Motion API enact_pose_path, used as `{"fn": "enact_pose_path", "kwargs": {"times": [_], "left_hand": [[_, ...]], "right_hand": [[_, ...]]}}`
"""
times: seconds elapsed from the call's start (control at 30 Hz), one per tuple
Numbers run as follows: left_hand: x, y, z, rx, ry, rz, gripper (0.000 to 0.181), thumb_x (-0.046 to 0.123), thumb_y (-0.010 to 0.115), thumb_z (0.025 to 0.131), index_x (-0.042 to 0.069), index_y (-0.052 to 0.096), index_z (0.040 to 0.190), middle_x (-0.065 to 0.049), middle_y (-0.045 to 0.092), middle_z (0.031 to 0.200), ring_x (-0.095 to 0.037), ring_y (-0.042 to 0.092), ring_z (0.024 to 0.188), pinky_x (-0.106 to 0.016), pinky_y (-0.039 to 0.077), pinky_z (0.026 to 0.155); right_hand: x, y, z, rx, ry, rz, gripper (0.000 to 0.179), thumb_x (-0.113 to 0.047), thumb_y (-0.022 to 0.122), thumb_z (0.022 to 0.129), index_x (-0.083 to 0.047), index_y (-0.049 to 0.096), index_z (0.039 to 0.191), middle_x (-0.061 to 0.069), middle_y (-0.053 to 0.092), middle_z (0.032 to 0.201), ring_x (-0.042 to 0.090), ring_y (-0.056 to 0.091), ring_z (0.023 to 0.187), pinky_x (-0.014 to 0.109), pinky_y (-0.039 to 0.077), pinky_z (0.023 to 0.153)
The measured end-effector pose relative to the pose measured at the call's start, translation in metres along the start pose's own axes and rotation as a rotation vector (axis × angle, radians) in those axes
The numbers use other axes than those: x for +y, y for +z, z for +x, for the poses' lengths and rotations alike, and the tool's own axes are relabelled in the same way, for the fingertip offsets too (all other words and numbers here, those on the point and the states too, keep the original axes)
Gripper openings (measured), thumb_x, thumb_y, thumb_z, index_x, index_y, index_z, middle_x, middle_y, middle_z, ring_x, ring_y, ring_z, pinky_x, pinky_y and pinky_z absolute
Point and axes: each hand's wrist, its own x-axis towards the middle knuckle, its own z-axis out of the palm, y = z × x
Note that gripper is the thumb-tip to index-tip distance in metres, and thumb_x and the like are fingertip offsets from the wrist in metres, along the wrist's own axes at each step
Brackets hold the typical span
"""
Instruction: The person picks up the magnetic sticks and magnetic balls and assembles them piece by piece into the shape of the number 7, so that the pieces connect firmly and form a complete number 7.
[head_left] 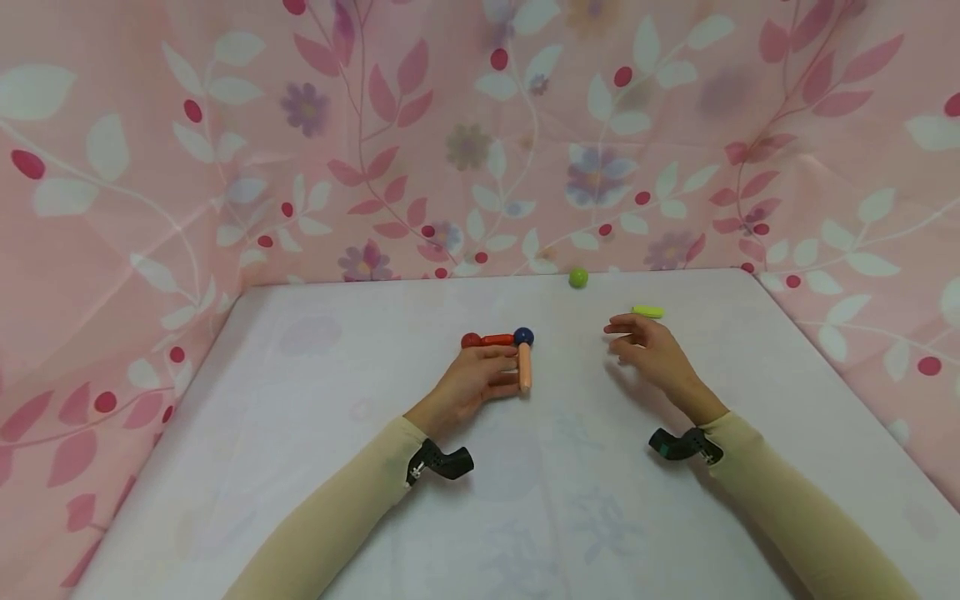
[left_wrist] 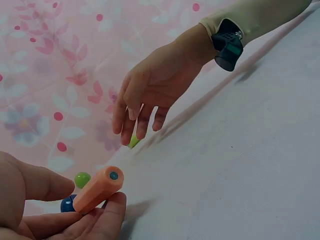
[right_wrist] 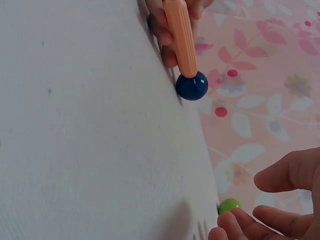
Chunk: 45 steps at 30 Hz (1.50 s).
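Note:
My left hand (head_left: 476,379) holds a peach-orange ribbed toy stick (head_left: 525,369), its thumb and fingers about the sides in the left wrist view. One end of this stick meets a dark blue ball (head_left: 522,337); the other end shows a small round dark spot in the left wrist view. From the blue ball a red stick (head_left: 497,340) runs left to a red ball (head_left: 471,340), partly behind the hand. My right hand (head_left: 652,350) hovers over the table with loosely bent fingers and nothing in them. Just beyond its fingers lies a yellow-green stick (head_left: 648,312).
A green ball (head_left: 578,277) sits near the far edge of the white table (head_left: 360,500). Pink floral cloth (head_left: 465,150) hangs behind and along the sides. Each wrist carries a black camera mount (head_left: 442,461).

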Motion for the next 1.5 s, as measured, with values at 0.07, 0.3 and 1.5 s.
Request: {"fn": "enact_pose_path", "kwargs": {"times": [0.07, 0.3, 1.5], "left_hand": [[-0.003, 0.000, 0.001, -0.004, 0.016, 0.021, 0.037, 0.002, 0.062, 0.104, -0.007, 0.059, 0.140, -0.020, 0.063, 0.131, -0.027, 0.069, 0.104, -0.042, 0.056, 0.092], [-0.009, 0.001, 0.004, 0.008, 0.060, 0.024, 0.037, 0.001, 0.065, 0.102, -0.010, 0.060, 0.138, -0.022, 0.065, 0.128, -0.026, 0.072, 0.099, -0.039, 0.057, 0.091], [-0.017, 0.007, 0.000, 0.094, 0.160, 0.103, 0.041, -0.001, 0.068, 0.100, -0.008, 0.060, 0.139, -0.019, 0.067, 0.126, -0.026, 0.069, 0.110, -0.036, 0.056, 0.092]], "right_hand": [[0.003, -0.004, 0.001, 0.022, -0.001, -0.021, 0.044, -0.005, 0.062, 0.103, 0.009, 0.050, 0.143, 0.027, 0.060, 0.135, 0.029, 0.062, 0.108, 0.026, 0.056, 0.080], [0.017, -0.017, 0.007, 0.104, -0.032, -0.125, 0.043, -0.006, 0.062, 0.103, 0.009, 0.052, 0.141, 0.027, 0.065, 0.129, 0.027, 0.062, 0.106, 0.020, 0.054, 0.074], [0.039, -0.055, 0.034, 0.175, 0.006, -0.527, 0.039, -0.002, 0.056, 0.096, 0.004, 0.063, 0.134, 0.032, 0.056, 0.139, 0.048, 0.052, 0.125, 0.067, 0.037, 0.106]]}}
